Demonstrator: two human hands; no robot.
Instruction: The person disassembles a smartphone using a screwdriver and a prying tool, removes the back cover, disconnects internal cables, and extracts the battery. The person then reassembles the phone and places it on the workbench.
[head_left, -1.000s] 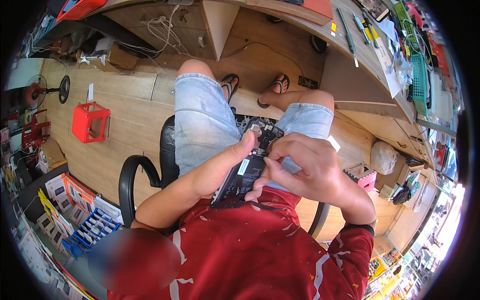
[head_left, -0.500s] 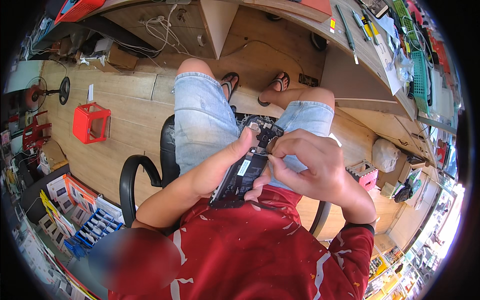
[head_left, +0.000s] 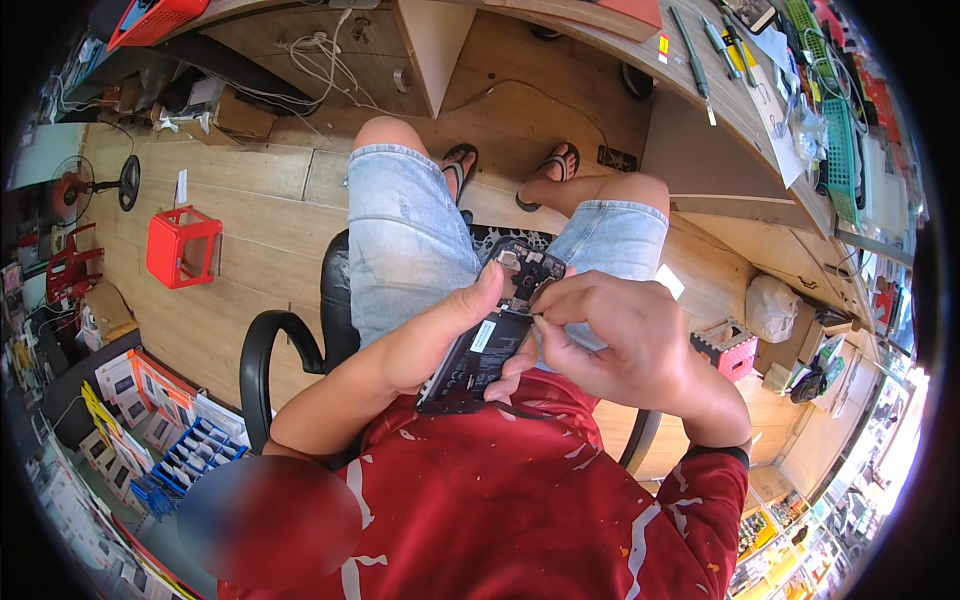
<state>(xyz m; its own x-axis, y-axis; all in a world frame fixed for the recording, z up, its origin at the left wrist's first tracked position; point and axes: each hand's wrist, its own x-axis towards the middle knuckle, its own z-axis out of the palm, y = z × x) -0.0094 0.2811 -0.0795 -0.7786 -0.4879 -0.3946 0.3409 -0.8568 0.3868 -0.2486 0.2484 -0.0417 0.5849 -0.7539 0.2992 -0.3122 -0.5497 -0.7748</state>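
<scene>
An opened black phone, its back off so that the battery and the upper circuit parts show, is held over my lap. My left hand grips it, thumb along the left edge and fingertips curled around the lower right side. My right hand is at the phone's upper right edge, thumb and index finger pinched beside the parts just above the battery; what they hold, if anything, is too small to make out.
A wooden desk with tools and baskets runs along the right and top. On the left are a red stool, a fan and boxed goods. A black chair armrest is beside me; a white bag lies at the right.
My right hand's fingers have shifted slightly at the phone's upper right edge. The phone and my left hand stay nearly in place.
</scene>
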